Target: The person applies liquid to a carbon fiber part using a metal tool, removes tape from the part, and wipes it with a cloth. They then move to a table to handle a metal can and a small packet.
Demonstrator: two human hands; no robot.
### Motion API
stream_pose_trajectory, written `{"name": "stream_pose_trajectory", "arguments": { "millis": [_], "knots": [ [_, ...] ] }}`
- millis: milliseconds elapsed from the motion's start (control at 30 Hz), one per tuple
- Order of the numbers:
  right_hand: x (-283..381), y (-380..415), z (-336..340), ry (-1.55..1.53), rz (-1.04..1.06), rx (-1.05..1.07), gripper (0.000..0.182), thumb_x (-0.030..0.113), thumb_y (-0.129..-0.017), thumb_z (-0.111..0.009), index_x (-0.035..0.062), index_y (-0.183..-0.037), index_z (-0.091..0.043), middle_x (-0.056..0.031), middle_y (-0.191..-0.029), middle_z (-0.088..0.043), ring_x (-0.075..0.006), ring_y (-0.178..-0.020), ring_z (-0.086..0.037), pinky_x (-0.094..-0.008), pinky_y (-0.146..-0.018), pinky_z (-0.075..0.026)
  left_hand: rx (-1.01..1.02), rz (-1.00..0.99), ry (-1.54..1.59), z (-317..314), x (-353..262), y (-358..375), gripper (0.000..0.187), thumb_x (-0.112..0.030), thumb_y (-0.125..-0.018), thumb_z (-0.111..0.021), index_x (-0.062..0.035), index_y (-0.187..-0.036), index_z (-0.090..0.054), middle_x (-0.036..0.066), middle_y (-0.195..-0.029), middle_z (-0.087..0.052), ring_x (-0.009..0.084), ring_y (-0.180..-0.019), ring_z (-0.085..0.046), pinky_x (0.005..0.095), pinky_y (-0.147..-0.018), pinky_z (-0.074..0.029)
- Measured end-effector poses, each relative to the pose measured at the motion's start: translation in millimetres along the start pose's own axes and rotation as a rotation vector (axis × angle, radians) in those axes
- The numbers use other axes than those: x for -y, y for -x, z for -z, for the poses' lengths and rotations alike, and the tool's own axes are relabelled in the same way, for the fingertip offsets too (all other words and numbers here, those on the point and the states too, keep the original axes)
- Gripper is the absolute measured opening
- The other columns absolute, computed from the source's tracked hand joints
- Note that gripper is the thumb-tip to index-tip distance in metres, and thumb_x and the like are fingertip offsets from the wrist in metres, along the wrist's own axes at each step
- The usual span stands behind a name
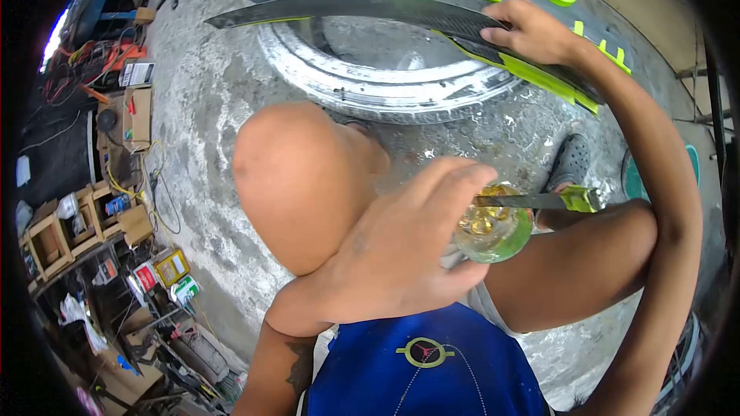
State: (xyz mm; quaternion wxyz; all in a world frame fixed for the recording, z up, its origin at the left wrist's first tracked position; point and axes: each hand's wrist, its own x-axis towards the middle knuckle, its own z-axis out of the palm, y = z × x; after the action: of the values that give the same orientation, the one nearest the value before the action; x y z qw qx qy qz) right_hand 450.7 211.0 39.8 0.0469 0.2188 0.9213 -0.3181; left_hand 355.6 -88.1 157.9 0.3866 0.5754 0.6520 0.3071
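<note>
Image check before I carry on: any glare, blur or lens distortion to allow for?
Head view: strong wide-angle distortion, with curved outlines and blackened corners; head view: washed-out glare at the upper left edge, plus small glints on the concrete floor; head view: the left hand looks slightly blurred, while the round logo reads crisper.

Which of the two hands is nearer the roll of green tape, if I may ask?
The right hand, gripping the black panel near the tape roll; the left hand is farther off, at the clear cup.
</note>
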Motion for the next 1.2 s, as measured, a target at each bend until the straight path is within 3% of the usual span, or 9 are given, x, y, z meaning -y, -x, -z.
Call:
{"name": "stream_pose_trajectory", "arguments": {
  "millis": [100, 333, 400, 533, 700, 800, 1100, 1200],
  "knots": [
    [-14.6, -9.7, -10.0, 0.051, 0.094, -0.025, 0.034, 0.026, -0.094, -0.062, 0.0025, -0.118, -0.066, -0.0227, -0.106, -0.065, -0.0349, -0.106, -0.060, -0.0432, -0.095, -0.045, -0.002, 0.037, -0.003, -0.1, -1.6, 0.3, 0.067, -0.016, -0.065, -0.082, -0.0068, -0.126, -0.058, 0.015, -0.122, -0.061, 0.0332, -0.109, -0.063, 0.0378, -0.092, -0.052],
    [-3.3, -2.7, -0.6, 0.062, 0.076, 0.045, 0.033, 0.026, -0.092, -0.063, 0.0033, -0.117, -0.066, -0.0223, -0.097, -0.067, -0.0349, -0.098, -0.062, -0.0435, -0.089, -0.047, -0.012, -0.014, -0.061, -1.7, -2.5, 0.1, 0.068, -0.016, -0.063, -0.082, -0.0060, -0.125, -0.058, 0.016, -0.121, -0.062, 0.0341, -0.111, -0.063, 0.0382, -0.093, -0.051],
    [-2.2, 0.1, -2.0, 0.059, 0.079, -0.065, 0.030, 0.026, -0.091, -0.065, 0.0022, -0.110, -0.066, -0.0198, -0.087, -0.065, -0.0339, -0.090, -0.063, -0.0441, -0.082, -0.047, -0.006, -0.021, -0.071, -1.4, -2.8, 0.6, 0.068, -0.016, -0.063, -0.082, -0.0056, -0.125, -0.058, 0.016, -0.121, -0.062, 0.0342, -0.111, -0.063, 0.0382, -0.094, -0.051],
    [-5.2, 3.4, -0.7, 0.040, 0.032, -0.045, 0.027, 0.025, -0.090, -0.066, -0.0003, -0.100, -0.064, -0.0172, -0.081, -0.061, -0.0327, -0.084, -0.061, -0.0443, -0.077, -0.046, -0.003, -0.026, -0.056, -3.1, -1.5, 0.1, 0.069, -0.014, -0.063, -0.082, -0.0050, -0.126, -0.057, 0.017, -0.121, -0.062, 0.0343, -0.111, -0.062, 0.0383, -0.094, -0.050],
    [-12.4, 14.9, -2.1, 0.035, 0.134, -0.133, 0.025, 0.021, -0.087, -0.068, -0.0022, -0.089, -0.059, -0.0153, -0.071, -0.055, -0.0295, -0.070, -0.055, -0.0422, -0.068, -0.043, 0.012, -0.038, -0.066, -5.0, -2.0, 0.5, 0.071, -0.013, -0.062, -0.083, -0.0047, -0.127, -0.056, 0.017, -0.121, -0.062, 0.0345, -0.111, -0.062, 0.0387, -0.095, -0.050],
    [-9.1, 23.7, 4.6, -0.003, 0.031, -0.044, 0.026, 0.021, -0.088, -0.069, -0.0001, -0.091, -0.055, -0.0138, -0.080, -0.054, -0.0281, -0.082, -0.054, -0.0402, -0.076, -0.044, 0.024, -0.040, -0.050, -7.0, -2.9, -0.2, 0.071, -0.013, -0.062, -0.084, -0.0046, -0.127, -0.056, 0.017, -0.121, -0.062, 0.0346, -0.112, -0.062, 0.0387, -0.095, -0.050],
    [-13.9, 36.8, 9.6, 0.042, 0.027, -0.060, 0.024, 0.017, -0.085, -0.071, -0.0015, -0.094, -0.058, -0.0145, -0.084, -0.058, -0.0287, -0.085, -0.056, -0.0410, -0.078, -0.045, 0.066, -0.040, -0.089, -9.1, -4.2, -2.0, 0.072, -0.016, -0.063, -0.084, -0.0049, -0.128, -0.056, 0.016, -0.122, -0.062, 0.0348, -0.113, -0.062, 0.0392, -0.096, -0.050],
    [-23.5, 38.2, 1.6, 0.051, 0.125, -0.210, 0.023, 0.018, -0.081, -0.073, 0.0002, -0.089, -0.061, -0.0130, -0.074, -0.059, -0.0299, -0.079, -0.061, -0.0428, -0.072, -0.046, 0.067, -0.030, -0.095, -10.7, -4.1, -2.1, 0.072, -0.017, -0.063, -0.084, -0.0054, -0.128, -0.056, 0.016, -0.122, -0.062, 0.0346, -0.113, -0.062, 0.0391, -0.096, -0.050]
  ]
}}
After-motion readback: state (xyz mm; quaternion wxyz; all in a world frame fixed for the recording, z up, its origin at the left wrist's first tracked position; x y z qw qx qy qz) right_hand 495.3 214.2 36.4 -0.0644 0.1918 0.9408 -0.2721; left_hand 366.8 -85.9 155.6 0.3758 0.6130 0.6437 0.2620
